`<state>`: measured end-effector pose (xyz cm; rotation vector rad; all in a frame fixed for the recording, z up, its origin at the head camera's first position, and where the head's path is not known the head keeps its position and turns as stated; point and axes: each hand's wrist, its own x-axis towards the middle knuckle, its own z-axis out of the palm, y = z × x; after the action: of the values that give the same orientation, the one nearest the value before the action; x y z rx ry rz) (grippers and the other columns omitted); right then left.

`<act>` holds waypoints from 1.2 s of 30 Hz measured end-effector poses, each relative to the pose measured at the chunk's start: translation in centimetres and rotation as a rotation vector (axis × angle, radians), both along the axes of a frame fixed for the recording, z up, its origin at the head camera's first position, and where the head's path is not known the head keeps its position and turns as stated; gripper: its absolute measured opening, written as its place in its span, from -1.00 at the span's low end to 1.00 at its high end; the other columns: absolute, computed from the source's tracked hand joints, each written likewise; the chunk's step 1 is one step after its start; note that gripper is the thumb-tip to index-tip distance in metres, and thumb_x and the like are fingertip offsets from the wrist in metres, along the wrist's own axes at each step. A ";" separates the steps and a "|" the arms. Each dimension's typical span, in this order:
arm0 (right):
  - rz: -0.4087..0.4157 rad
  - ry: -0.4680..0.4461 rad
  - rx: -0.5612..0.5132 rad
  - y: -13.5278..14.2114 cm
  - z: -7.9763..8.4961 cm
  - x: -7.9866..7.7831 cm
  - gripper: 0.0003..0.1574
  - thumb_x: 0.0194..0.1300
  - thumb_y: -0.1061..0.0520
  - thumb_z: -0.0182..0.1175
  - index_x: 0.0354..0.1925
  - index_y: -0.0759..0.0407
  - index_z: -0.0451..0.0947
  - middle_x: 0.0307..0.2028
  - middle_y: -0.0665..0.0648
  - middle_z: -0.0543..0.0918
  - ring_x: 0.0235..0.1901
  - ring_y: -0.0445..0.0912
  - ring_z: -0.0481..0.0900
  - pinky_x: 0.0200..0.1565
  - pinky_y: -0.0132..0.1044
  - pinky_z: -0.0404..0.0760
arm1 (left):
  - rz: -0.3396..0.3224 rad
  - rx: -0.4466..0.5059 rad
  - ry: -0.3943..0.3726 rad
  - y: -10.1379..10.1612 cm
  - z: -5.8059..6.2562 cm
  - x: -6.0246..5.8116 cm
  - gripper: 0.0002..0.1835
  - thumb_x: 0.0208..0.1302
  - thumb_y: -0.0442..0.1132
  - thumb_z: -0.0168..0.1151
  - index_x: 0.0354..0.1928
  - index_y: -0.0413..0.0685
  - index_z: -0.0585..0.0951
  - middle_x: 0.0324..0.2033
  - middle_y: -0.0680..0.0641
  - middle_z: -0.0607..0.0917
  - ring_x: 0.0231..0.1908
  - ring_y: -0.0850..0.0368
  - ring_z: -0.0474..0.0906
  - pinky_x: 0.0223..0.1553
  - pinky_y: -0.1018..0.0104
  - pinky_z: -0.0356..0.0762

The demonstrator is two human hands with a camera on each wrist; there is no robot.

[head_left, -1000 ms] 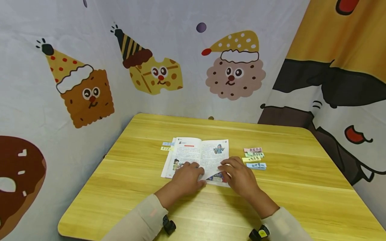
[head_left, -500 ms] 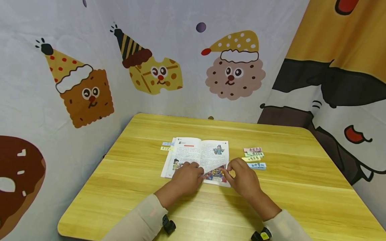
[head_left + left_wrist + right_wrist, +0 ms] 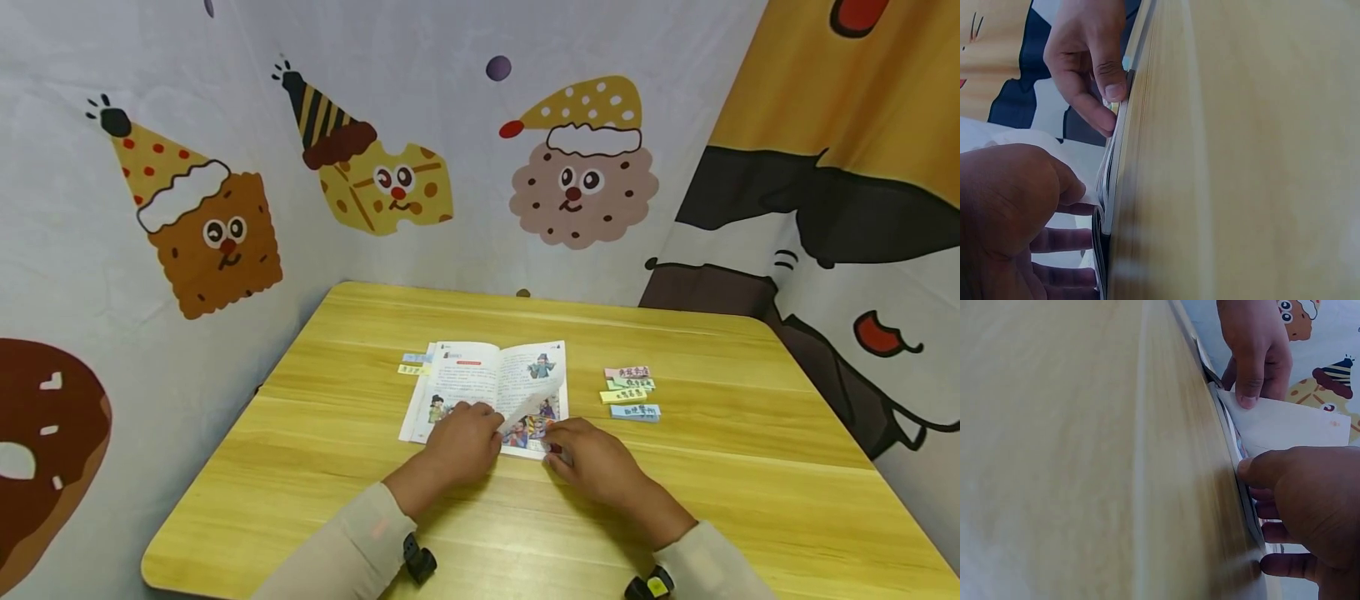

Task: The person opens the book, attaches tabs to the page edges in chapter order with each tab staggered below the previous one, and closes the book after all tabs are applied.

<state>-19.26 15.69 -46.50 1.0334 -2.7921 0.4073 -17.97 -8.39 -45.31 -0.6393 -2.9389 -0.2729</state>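
Observation:
An open book (image 3: 467, 379) with printed text and colour pictures lies at mid-table in the head view. My left hand (image 3: 463, 440) rests on its lower left page, with extended fingers pressing the paper and the thumb near the spine. A loose page (image 3: 1297, 422) stands partly raised beside that thumb, baring a comic-like picture page (image 3: 517, 435) beneath. At the book's lower right corner, my right hand (image 3: 596, 457) pinches the paper edge between thumb and fingers. From the left wrist view, the right thumb (image 3: 1112, 87) lies along the book's bottom edge.
Several handwritten sticky tabs (image 3: 630, 392) in pink, green, yellow and blue lie right of the book. Blue and yellow tabs (image 3: 414, 369) stick out from its left edge. The wooden table (image 3: 300, 483) meets a cartoon-printed curtain (image 3: 465, 267) at the back.
The right-hand page has lifted further and curls toward the left, showing more of the picture page beneath. My right hand has moved down and slightly left to the corner; my left hand stays put.

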 end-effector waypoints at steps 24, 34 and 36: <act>0.011 -0.032 0.005 0.1 0.5 -0.2 -0.69 0.13 -0.04 0.33 -0.13 -0.01 0.67 -0.02 -0.02 0.61 0.02 -0.09 0.50 -0.01 -0.13 0.49 | 0.184 0.273 -0.080 0.1 0.3 -0.6 -0.36 0.38 0.04 -0.04 0.32 -0.25 0.22 -0.33 -0.16 0.64 -0.35 0.00 0.61 -0.51 0.12 0.49; 0.022 -0.032 0.020 0.1 0.3 -0.4 -0.69 0.15 -0.05 0.32 -0.12 -0.03 0.67 -0.01 -0.03 0.61 0.03 -0.09 0.49 -0.01 -0.14 0.49 | 0.287 0.297 0.077 -0.4 0.3 -0.4 -0.02 0.09 -0.24 0.19 0.45 -0.15 -0.17 -0.37 -0.18 0.59 -0.52 0.04 0.53 -0.68 0.24 0.35; 0.018 -0.031 0.023 0.0 0.3 -0.4 -0.69 0.14 -0.06 0.32 -0.12 -0.04 0.67 -0.01 -0.04 0.61 0.03 -0.10 0.49 0.00 -0.14 0.48 | 0.303 0.281 0.097 -0.5 0.2 -0.5 0.02 0.07 -0.25 0.21 0.47 -0.10 -0.20 -0.30 -0.19 0.57 -0.47 0.01 0.53 -0.64 0.21 0.39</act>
<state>-19.66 15.73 -46.22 1.0673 -2.8234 0.3972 -18.45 -8.87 -45.07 -0.1622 -2.7763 -0.5870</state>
